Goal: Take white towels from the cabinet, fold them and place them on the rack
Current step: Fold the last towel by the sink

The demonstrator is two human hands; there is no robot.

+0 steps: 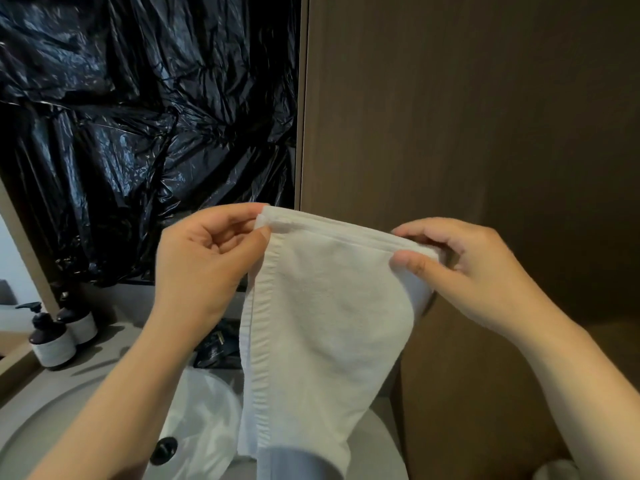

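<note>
A white towel (325,320) hangs in the air in front of me, folded lengthwise, its lower end dangling over the basin. My left hand (204,265) pinches the towel's top left corner between thumb and fingers. My right hand (464,268) pinches the top right corner, thumb on the front of the cloth. The top edge runs nearly straight between both hands. A bit of another white cloth (557,471) shows at the bottom right corner. No rack is in view.
A round sink (41,420) with a dark drain (163,451) lies below left. Two dark pump bottles (52,337) stand on the counter at left. Crumpled black plastic sheeting (138,126) covers the wall behind. A brown wooden cabinet panel (467,116) fills the right side.
</note>
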